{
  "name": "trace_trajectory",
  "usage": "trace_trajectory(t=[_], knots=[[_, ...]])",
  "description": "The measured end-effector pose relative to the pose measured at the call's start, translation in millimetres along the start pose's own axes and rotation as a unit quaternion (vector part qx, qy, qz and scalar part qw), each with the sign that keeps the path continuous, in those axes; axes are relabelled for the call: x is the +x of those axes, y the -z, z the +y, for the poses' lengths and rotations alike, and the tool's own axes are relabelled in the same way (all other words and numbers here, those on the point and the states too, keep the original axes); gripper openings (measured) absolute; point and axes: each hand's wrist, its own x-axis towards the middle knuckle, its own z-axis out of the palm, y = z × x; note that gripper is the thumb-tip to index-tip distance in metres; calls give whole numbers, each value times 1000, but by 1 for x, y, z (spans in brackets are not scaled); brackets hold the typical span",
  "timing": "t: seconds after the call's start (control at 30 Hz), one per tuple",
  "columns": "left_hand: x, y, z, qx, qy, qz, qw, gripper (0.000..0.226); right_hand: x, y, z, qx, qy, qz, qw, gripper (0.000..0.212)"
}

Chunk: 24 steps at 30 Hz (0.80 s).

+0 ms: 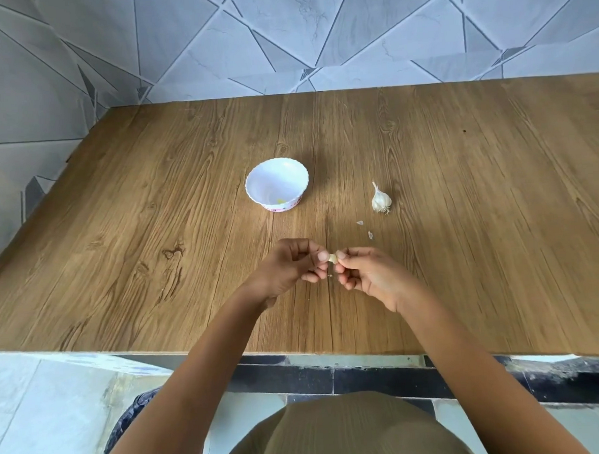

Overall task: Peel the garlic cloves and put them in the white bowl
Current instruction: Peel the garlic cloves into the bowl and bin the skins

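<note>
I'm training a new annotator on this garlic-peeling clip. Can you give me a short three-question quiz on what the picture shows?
1. True or false: the left hand and the right hand both pinch one garlic clove.
2. Where does the garlic bulb lie? A: in the white bowl; B: on the table, to the bowl's right; C: on the table, to the bowl's left.
3. How many peel scraps lie on the table near the bulb?
Key: 1 true; 2 B; 3 two.
</note>
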Motion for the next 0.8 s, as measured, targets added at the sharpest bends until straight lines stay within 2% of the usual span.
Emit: trace_trajectory(t=[0.07,0.13,0.23,0.3,0.4,0.53,0.67,0.8], knots=[[0,0,1,7,-15,-6,1000,10,2,0,-2,9,-16,-5,1000,17],[0,0,1,-10,-21,6,1000,9,4,-2,-1,-29,-12,33,999,15],[1,0,-1,-42,-12,56,997,7,6,-6,7,-117,67,158,978,20],[1,1,-2,-50,6,85,995,8,5,-4,12,-115,136,192,965,22],[0,1,-2,-35,28,94,995,12,3,-3,14,-115,176,142,967,4],[1,-3,1,-3,20,83,996,13,3,-7,13,-82,174,99,976,11],[-2,-2,5,-68,31,70,995,9,5,-4,18,-3,145,78,986,9],[-3,-4,7,-51,49,69,995,6,5,-4,24,-12,161,66,985,10]])
